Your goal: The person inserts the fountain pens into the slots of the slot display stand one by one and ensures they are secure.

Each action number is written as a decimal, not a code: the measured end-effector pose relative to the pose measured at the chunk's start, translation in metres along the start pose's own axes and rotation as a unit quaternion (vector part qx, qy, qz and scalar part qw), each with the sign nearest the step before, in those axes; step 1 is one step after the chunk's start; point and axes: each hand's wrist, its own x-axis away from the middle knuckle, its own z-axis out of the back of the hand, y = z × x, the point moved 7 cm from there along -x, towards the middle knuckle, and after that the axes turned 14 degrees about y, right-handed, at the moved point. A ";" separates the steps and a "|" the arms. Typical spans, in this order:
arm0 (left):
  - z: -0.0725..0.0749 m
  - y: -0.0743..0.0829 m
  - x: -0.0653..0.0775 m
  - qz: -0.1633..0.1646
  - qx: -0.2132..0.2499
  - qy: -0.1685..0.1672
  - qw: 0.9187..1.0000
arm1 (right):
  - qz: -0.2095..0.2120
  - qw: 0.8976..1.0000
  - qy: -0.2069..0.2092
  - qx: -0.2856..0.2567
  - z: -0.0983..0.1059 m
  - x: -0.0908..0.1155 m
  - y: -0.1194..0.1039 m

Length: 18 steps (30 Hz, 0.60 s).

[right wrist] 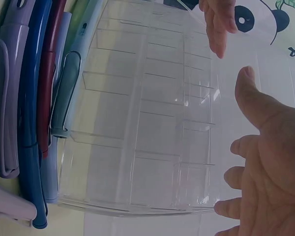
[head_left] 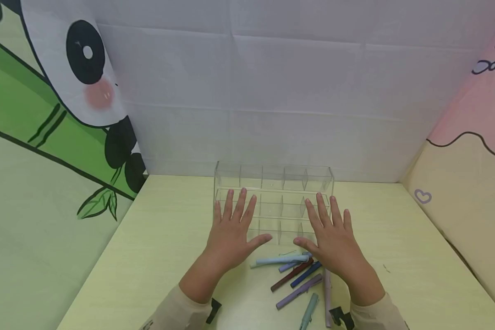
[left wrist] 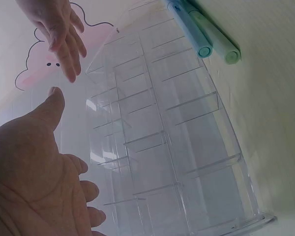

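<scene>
My left hand [head_left: 231, 236] and right hand [head_left: 336, 240] are held out above the table, fingers straight and spread, thumbs pointing inward. Neither holds anything. Below and beyond them stands a transparent plastic organizer [head_left: 273, 178] with stepped rows of compartments; the hands hide parts of its sides. Several capped pens lie in front of it: a light blue pen [head_left: 282, 260], a dark red pen [head_left: 292, 275], a dark blue pen [head_left: 306, 274], a purple pen [head_left: 299, 292], a teal pen [head_left: 309, 311] and a pale purple pen [head_left: 327, 300]. In the left wrist view, a pale green pen [left wrist: 221, 42] lies beside the light blue one.
The pale wood-look table [head_left: 173, 243] carries the organizer and pens. A white sheet [head_left: 288, 91] hangs behind it. Printed panels border the table, one with a panda and bamboo [head_left: 37, 96] at left, another pink and cream [head_left: 470, 123] at right.
</scene>
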 end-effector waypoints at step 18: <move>0.012 -0.042 -0.013 0.065 0.103 0.050 0.991 | -0.017 0.999 0.012 -0.030 0.018 -0.005 0.022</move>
